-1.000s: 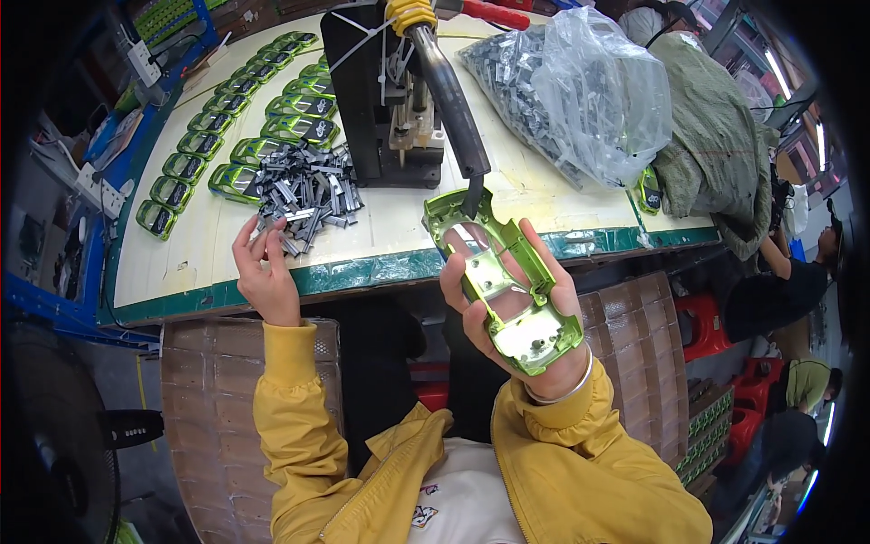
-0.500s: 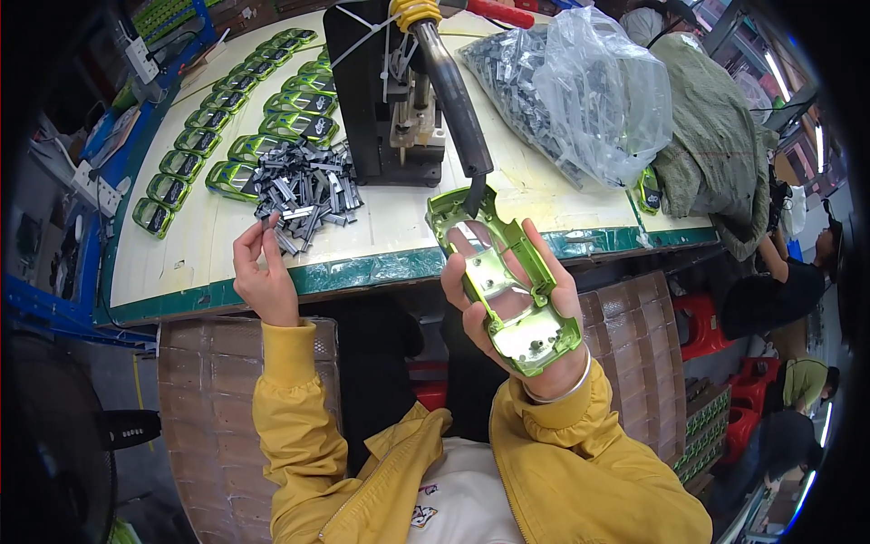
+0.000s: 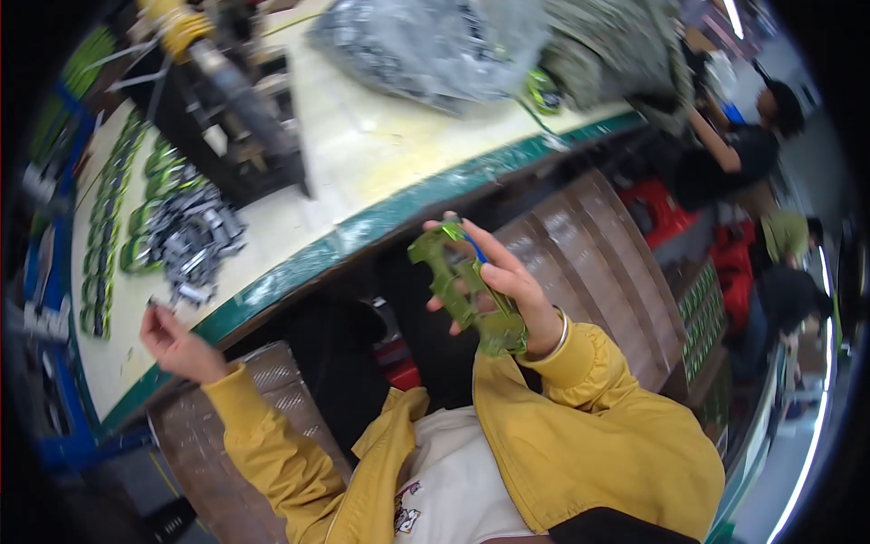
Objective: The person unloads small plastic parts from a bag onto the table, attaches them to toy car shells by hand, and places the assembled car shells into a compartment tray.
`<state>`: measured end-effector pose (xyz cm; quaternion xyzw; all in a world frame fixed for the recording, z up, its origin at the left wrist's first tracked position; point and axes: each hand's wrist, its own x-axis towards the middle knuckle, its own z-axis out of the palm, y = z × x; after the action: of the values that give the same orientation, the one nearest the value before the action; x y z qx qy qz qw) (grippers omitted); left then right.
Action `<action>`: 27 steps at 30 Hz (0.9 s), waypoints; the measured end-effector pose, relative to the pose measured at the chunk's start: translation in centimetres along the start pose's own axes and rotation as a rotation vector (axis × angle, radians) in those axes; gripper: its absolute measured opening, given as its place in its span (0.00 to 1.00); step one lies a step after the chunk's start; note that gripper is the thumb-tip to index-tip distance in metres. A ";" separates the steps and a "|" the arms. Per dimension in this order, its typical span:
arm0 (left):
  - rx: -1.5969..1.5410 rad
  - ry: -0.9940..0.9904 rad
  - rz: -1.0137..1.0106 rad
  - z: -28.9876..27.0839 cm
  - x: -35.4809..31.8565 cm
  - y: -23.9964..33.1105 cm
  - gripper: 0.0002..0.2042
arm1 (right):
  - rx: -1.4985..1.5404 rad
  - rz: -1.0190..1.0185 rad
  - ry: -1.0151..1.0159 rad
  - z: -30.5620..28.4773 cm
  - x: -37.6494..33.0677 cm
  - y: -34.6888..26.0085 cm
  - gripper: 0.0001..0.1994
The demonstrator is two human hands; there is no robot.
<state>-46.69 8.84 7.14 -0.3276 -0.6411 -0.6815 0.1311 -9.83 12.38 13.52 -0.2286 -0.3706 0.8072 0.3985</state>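
Note:
My right hand [image 3: 507, 281] grips a translucent green plastic housing [image 3: 458, 281], held tilted in front of my chest, below the green edge of the workbench [image 3: 362, 231]. My left hand [image 3: 177, 344] hovers at the bench edge with its fingertips pinched on a small dark metal part [image 3: 156, 306]. A pile of the same grey metal parts [image 3: 195, 240] lies on the bench just beyond that hand. Rows of green housings [image 3: 109, 227] line the bench's left side. Both arms wear yellow sleeves.
A black press fixture [image 3: 240, 109] with a yellow-wrapped handle stands on the bench. A clear bag of grey parts [image 3: 435, 45] lies at the back. Brown cardboard boxes [image 3: 589, 236] stand under the bench. Other people [image 3: 752, 136] work at the right.
The view has swung sharply and tilted. My right hand pulled the green housing away from the bench toward my chest. My left hand lifted a small metal part off the pile.

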 end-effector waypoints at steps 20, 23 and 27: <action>-0.309 -0.106 -0.190 3.4 0.9 1.8 0.06 | -1.598 0.036 1.514 -41.6 2.2 10.2 0.45; -0.177 -0.143 -0.147 0.0 6.2 1.3 0.07 | -1.488 0.062 1.345 -37.9 3.2 13.1 0.41; 0.104 -0.324 -0.263 -1.5 13.0 -2.2 0.09 | -1.507 -0.270 1.050 -29.1 2.1 12.7 0.27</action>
<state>-58.21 10.88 13.45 -0.3392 -0.7255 -0.5971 -0.0468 2.27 21.05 -14.56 -0.7181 -0.5929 0.0931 0.3522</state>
